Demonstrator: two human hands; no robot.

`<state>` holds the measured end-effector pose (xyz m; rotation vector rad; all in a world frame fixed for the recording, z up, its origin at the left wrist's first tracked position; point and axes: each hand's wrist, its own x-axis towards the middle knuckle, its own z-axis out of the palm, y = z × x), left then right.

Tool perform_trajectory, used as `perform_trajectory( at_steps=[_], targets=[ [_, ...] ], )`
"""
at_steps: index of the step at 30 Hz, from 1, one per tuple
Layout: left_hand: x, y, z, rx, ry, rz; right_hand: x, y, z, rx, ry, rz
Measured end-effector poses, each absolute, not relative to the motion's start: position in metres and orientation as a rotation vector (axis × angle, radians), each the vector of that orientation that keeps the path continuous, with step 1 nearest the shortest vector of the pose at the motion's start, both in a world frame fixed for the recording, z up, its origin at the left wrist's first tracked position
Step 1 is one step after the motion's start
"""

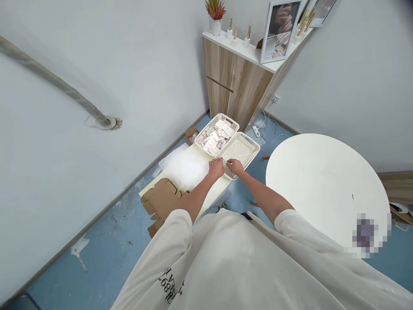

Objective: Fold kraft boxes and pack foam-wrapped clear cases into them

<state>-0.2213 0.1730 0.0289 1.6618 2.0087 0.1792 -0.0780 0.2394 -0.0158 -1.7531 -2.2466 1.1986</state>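
Side by side beyond my hands sit two white plastic baskets with perforated sides. The left basket holds a pile of small printed white packets. The right basket shows its bare perforated bottom. My left hand is at the near left corner of the right basket, knuckles up and fingers curled. Over that basket's near end, my right hand has its fingers pinched together, pointing at the left. A small pale thing shows between the two hands, too small to name.
Under the baskets is a pale board, with flattened brown cardboard on its near end. A round white table stands at right. Behind is a wood-grain cabinet; a power strip with cables lies on the blue floor.
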Motion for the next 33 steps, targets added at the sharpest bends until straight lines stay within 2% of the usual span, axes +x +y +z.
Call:
perform_trajectory(
  at_steps=[15,20,26,33],
  targets=[
    [-0.223,0.173,0.021,1.665,2.000,0.145,-0.088,0.243,-0.014,-1.709,-2.489,0.922],
    [-0.217,0.176,0.030,1.665,2.037,0.273,-0.075,0.244,0.001,-1.706,-2.437,0.846],
    [-0.175,0.201,0.054,1.688,2.005,0.409,-0.022,0.249,0.032,-1.658,-2.243,0.706],
    [-0.069,0.223,0.062,1.803,1.824,0.515,0.099,0.245,0.045,-1.709,-1.957,0.629]
  ],
)
